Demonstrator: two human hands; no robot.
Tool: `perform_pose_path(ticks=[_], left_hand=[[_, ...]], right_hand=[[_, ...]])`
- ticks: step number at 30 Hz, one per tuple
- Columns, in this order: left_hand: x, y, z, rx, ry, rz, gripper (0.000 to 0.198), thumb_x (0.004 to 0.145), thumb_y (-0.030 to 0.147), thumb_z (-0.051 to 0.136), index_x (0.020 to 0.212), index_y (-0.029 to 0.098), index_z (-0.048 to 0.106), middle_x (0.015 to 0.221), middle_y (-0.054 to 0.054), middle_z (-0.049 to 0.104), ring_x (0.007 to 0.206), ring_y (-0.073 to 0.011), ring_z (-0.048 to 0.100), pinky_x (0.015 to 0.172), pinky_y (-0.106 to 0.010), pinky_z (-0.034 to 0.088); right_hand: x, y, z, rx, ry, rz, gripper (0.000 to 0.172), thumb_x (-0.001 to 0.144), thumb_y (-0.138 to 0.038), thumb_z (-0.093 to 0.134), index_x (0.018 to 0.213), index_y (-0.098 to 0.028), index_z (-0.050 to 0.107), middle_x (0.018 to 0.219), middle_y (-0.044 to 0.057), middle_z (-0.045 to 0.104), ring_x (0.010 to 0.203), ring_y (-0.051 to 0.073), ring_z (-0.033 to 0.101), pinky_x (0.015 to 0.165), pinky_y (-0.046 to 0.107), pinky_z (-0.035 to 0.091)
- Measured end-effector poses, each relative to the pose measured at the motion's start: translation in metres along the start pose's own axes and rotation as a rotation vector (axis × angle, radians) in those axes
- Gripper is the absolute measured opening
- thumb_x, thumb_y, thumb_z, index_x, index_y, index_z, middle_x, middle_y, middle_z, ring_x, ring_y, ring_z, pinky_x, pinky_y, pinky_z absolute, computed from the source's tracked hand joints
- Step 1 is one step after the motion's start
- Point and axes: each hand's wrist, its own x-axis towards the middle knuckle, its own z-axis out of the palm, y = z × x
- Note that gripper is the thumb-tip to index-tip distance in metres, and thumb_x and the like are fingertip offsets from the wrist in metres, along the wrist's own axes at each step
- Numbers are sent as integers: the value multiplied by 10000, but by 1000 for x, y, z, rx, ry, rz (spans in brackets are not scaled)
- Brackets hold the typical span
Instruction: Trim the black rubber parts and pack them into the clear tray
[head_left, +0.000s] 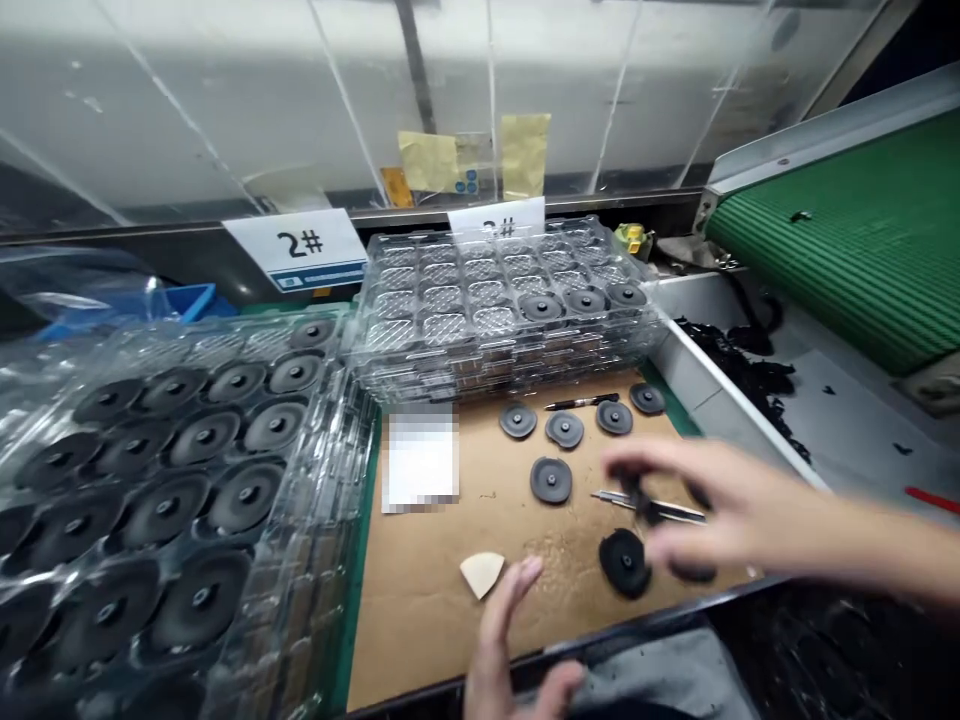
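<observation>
My right hand (720, 510) is motion-blurred above a brown cardboard mat (442, 620), its fingers spread over a pair of metal tweezers (649, 505) and a black rubber diaphragm (624, 563). Whether those fingers hold anything is hard to tell. My left hand (510, 650) rests at the mat's front edge, fingers apart and empty, nearest a cream wedge-shaped piece (482, 574). Several grey-black discs lie further back on the mat, including one (551, 480) near the centre. A pen (581, 402) lies behind them.
A clear plastic tray (247, 480) filled with black discs stands left of the mat. A stack of clear trays (495, 310) stands behind it, with discs in its front row. A blurred white paper (420, 460) lies on the mat. A green conveyor belt (840, 240) runs at right.
</observation>
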Motion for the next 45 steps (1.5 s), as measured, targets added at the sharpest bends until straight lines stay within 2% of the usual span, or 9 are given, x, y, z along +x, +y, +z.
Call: perform_pose_path(ticks=[4, 8, 13, 18, 23, 26, 29, 37, 45], left_hand=[[-8, -9, 0, 237, -340, 265, 784, 712, 336, 699, 1397, 374, 321, 1366, -112, 508, 1265, -339, 451, 1039, -508, 379], [-18, -13, -16, 385, -386, 291, 734, 764, 192, 656, 1391, 378, 325, 1325, -112, 548, 1220, -312, 504, 995, -486, 420], [-29, -3, -38, 229, -349, 70, 738, 694, 188, 731, 1334, 388, 423, 1297, -67, 577, 1215, -286, 507, 1029, -435, 408], [-29, 4, -62, -498, -3, -483, 570, 741, 295, 698, 1265, 324, 474, 1347, -91, 517, 1206, -299, 518, 1031, -432, 408], [-28, 6, -80, -1047, 126, -554, 474, 817, 365, 606, 1260, 305, 448, 1330, -80, 535, 1208, -282, 518, 1068, -417, 359], [-32, 8, -82, -1111, 151, -545, 535, 798, 374, 630, 1287, 309, 423, 1343, -79, 525, 1237, -272, 490, 1089, -401, 332], [-35, 11, -83, -1131, 121, -548, 521, 815, 373, 609, 1295, 309, 417, 1354, -78, 515, 1245, -263, 484, 1093, -401, 324], [-30, 19, -68, -1014, 84, -590, 587, 728, 329, 711, 1268, 242, 497, 1347, -99, 519, 1180, -276, 536, 1015, -382, 418], [-26, 27, -57, -875, 106, -682, 574, 656, 294, 770, 1195, 240, 581, 1202, -89, 631, 1075, -249, 604, 893, -296, 497]], right_hand=[[-41, 11, 120, 755, -204, 178, 586, 751, -570, 623, 1204, -205, 547, 1184, 107, 608, 1078, 250, 595, 921, 377, 491], [-52, 17, 180, 986, -156, 285, 658, 715, -650, 607, 1185, -195, 536, 1158, 124, 611, 1105, 267, 576, 940, 383, 464], [-49, -4, 198, 789, -201, 206, 624, 795, -680, 462, 1177, -195, 554, 1033, 99, 646, 945, 238, 626, 859, 350, 497], [-11, 0, 193, 177, -74, 156, 487, 917, -486, 386, 1319, -217, 440, 943, 71, 614, 697, 177, 628, 681, 316, 520], [24, 5, 242, 12, 51, 89, 360, 894, -305, 452, 1222, -172, 516, 1291, 179, 424, 1030, 281, 563, 866, 448, 462], [12, -2, 268, 61, -14, -62, 264, 911, -216, 397, 1099, -202, 582, 1106, 114, 570, 986, 218, 571, 846, 356, 483], [-8, -2, 265, 89, -32, -120, 214, 904, -220, 426, 1014, -215, 610, 889, 66, 635, 840, 197, 591, 767, 329, 494], [-11, -57, 181, 154, 222, -85, 277, 922, -247, 456, 1185, -249, 540, 1087, 50, 609, 950, 185, 561, 807, 312, 452], [-16, -86, 190, 241, 26, -283, 241, 895, -121, 422, 1080, -188, 560, 866, 46, 611, 756, 155, 532, 684, 292, 438]])
